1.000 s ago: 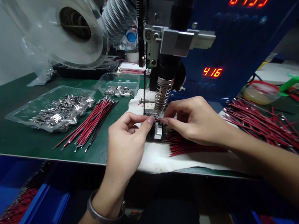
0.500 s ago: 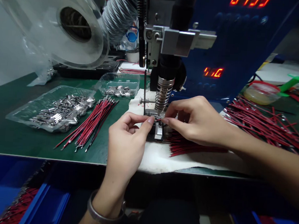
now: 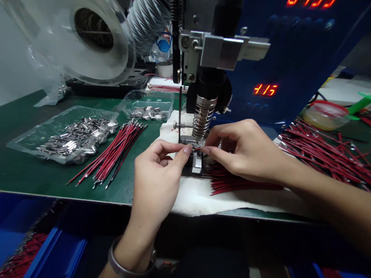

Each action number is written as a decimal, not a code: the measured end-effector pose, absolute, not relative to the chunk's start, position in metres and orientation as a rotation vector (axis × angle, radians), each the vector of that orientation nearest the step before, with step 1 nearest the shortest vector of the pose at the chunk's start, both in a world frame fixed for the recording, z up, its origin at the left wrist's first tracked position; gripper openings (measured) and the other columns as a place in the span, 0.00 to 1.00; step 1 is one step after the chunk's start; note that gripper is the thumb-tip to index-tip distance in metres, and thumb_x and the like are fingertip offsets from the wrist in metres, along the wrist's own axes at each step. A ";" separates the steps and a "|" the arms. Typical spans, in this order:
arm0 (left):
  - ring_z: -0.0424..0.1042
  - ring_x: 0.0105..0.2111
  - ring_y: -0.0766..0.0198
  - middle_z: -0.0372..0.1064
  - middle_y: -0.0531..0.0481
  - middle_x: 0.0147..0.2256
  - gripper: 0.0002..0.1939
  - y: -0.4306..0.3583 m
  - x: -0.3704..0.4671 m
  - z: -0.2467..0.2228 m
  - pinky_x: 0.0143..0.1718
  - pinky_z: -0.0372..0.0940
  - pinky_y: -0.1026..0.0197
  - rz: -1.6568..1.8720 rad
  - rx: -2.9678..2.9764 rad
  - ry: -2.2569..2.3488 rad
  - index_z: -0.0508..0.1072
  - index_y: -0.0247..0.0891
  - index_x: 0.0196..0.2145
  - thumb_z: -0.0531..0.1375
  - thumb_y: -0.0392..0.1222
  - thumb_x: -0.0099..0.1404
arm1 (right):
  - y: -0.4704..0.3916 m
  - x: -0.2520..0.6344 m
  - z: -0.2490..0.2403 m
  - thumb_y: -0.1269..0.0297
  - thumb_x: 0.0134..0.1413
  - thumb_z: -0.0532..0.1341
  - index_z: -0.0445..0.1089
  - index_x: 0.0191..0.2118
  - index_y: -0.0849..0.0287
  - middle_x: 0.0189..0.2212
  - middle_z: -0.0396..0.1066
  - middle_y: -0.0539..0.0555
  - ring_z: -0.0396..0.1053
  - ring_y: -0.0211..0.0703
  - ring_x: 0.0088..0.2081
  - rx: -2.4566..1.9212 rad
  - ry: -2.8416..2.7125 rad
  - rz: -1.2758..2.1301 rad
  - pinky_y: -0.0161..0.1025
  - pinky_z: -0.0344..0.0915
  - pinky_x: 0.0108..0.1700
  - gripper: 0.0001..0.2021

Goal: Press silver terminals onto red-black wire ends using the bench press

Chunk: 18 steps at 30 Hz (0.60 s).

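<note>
My left hand [image 3: 156,177] is closed in a pinch at the small metal fixture [image 3: 197,162], just below the tip of the soldering machine's spring-wrapped head [image 3: 203,114]. What its fingertips hold is hidden. From the right, my right hand [image 3: 249,151] pinches a thin red wire [image 3: 197,148] between thumb and forefinger, and the wire's short visible end points towards my left fingertips. Under the right hand lies a bundle of red wires [image 3: 230,186] on a white cloth [image 3: 196,196].
Left of the hands are a clear tray [image 3: 19,144] of small metal cylinders, a second clear tray [image 3: 167,100] and wired pieces [image 3: 113,150]. A blue control box [image 3: 296,58] stands behind. More red wires [image 3: 330,151] lie right, near a round tub [image 3: 325,116].
Both hands hold practically the same position at the fixture. The lower red digits on the blue box read differently now.
</note>
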<state>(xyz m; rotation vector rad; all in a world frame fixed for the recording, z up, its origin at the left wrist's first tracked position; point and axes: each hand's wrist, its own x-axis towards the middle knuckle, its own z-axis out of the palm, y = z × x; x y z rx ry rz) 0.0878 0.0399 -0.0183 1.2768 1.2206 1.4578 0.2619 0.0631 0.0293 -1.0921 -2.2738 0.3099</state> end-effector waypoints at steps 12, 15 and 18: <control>0.56 0.15 0.77 0.69 0.52 0.25 0.12 0.040 0.088 -0.018 0.16 0.50 0.70 1.443 1.277 1.233 0.73 0.34 0.31 0.66 0.46 0.57 | 0.064 0.262 0.027 0.70 0.52 0.61 0.73 0.28 0.64 0.21 0.69 0.48 0.61 0.28 0.22 -1.075 -2.270 0.306 0.30 0.55 0.26 0.06; 0.55 0.15 0.77 0.68 0.52 0.25 0.12 0.040 0.088 -0.018 0.15 0.49 0.70 1.446 1.273 1.232 0.73 0.34 0.31 0.66 0.46 0.57 | 0.064 0.262 0.027 0.70 0.52 0.61 0.74 0.28 0.64 0.22 0.69 0.48 0.61 0.29 0.22 -1.080 -2.264 0.305 0.30 0.55 0.26 0.06; 0.55 0.15 0.77 0.67 0.53 0.24 0.12 0.040 0.088 -0.018 0.15 0.48 0.70 1.454 1.278 1.233 0.73 0.34 0.31 0.66 0.46 0.57 | 0.063 0.261 0.027 0.69 0.53 0.61 0.74 0.28 0.65 0.22 0.70 0.48 0.61 0.28 0.22 -1.079 -2.266 0.299 0.30 0.55 0.27 0.06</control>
